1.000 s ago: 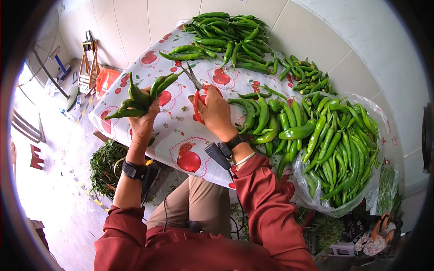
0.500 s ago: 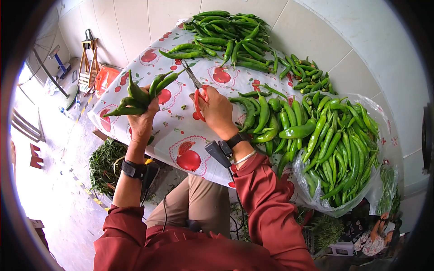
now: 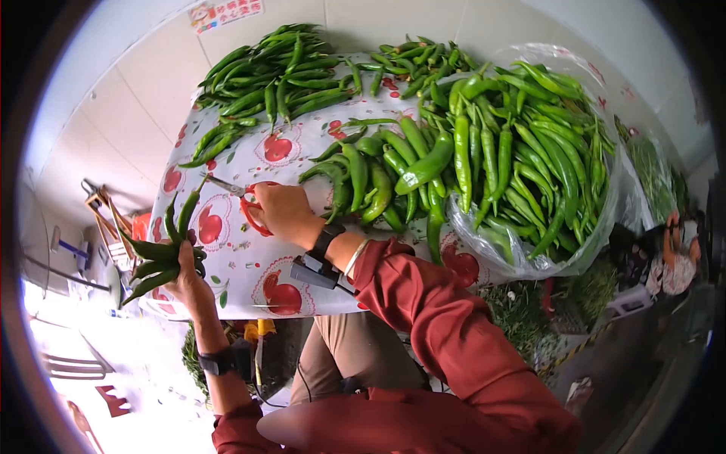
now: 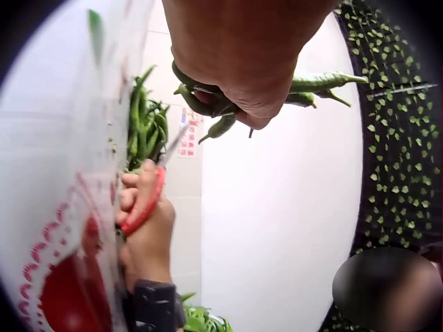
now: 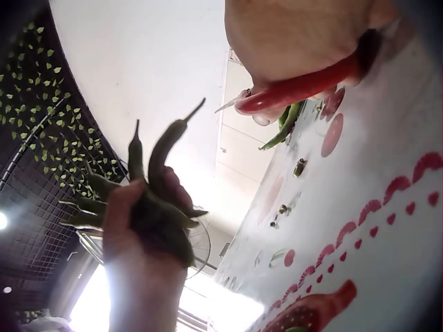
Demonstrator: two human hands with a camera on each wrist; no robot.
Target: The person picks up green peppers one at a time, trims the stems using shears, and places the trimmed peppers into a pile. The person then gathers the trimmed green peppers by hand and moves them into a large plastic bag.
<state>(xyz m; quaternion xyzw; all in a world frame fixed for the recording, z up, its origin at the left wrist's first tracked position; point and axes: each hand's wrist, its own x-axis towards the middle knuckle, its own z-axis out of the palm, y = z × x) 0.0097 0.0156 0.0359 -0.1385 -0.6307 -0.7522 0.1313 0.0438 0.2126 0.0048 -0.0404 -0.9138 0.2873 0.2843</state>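
left hand (image 3: 186, 280): yours, at the left edge of the table; fingers wrapped round a bunch of green peppers (image 3: 153, 251), several tips and stems fanning outward, one pepper pointing up toward the scissors.

right hand (image 3: 287, 213): yours, above the cloth; gripping a pair of scissors (image 3: 246, 203), red handles, metal blades directed at the bunch. blade tips just beside the stem of that upward pepper; whether they touch, you cannot tell.

tablecloth (image 3: 249, 263): white, printed with red fruit and hearts, beneath both hands. small green bits (image 5: 300, 167) scattered on it, seen from your right wrist.

far pile (image 3: 280, 79): long green peppers, heaped at the far side, by the wall.

smaller pile (image 3: 423, 62): green peppers, to the right of the far pile.

loose peppers (image 3: 380, 174): green, larger, just right of your right hand, running up to the bag.

plastic bag (image 3: 556, 265): clear, at the right of the table, filled with green peppers.

wall sticker (image 3: 227, 13): red characters, above the far pile.
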